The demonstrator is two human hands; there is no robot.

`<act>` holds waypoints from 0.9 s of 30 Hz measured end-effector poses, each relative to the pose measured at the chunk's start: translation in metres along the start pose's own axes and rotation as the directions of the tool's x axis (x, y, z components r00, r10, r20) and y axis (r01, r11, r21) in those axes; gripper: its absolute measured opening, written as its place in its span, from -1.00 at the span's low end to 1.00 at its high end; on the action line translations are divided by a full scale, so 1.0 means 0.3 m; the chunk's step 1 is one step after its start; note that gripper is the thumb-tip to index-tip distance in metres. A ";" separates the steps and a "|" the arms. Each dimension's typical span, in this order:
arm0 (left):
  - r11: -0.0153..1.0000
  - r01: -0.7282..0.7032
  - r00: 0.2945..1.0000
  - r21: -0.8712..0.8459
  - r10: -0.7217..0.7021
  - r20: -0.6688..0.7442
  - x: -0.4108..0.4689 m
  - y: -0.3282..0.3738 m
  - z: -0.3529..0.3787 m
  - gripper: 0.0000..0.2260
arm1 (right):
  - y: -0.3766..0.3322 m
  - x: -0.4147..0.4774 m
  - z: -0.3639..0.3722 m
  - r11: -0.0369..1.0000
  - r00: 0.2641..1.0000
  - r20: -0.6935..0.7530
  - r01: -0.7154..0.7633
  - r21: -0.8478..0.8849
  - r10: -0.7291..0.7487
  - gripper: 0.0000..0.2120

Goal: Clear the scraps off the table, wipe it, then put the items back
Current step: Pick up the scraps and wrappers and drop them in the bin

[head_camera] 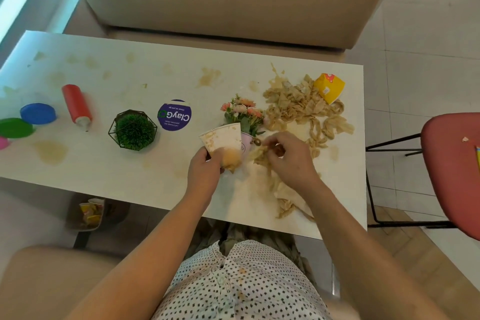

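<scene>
Clearing is barely begun at the stained table [130, 171]. My left hand [205, 166] grips a soiled paper cup [223, 140] near its base, while my right hand [288, 158] pinches a soggy tissue scrap [259, 153] just beside the cup. A heap of scraps [298, 104] lies beyond my right hand, a second clump [285, 202] by that wrist, and nothing looks wiped. The flower pot [242, 112] stands just behind both hands, crowding the reach. A tipped yellow cup [329, 87] lies past the heap.
</scene>
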State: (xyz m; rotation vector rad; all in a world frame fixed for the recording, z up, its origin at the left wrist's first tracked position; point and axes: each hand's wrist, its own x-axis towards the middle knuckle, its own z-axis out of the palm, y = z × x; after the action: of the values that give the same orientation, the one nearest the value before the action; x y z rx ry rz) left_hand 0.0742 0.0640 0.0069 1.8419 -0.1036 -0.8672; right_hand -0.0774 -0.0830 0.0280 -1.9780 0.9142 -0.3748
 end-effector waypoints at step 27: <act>0.932 0.288 0.912 -0.220 -0.197 0.359 -0.051 0.060 0.072 -0.59 | -0.062 0.035 0.105 0.941 0.944 0.101 0.323 -0.102 -0.313 -0.76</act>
State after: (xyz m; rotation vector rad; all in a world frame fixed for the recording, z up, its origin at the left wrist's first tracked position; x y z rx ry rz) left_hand 0.0556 0.0462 0.0259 1.4599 0.0360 -1.3005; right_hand -0.0436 -0.0657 0.0253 -2.2393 0.5721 -0.4244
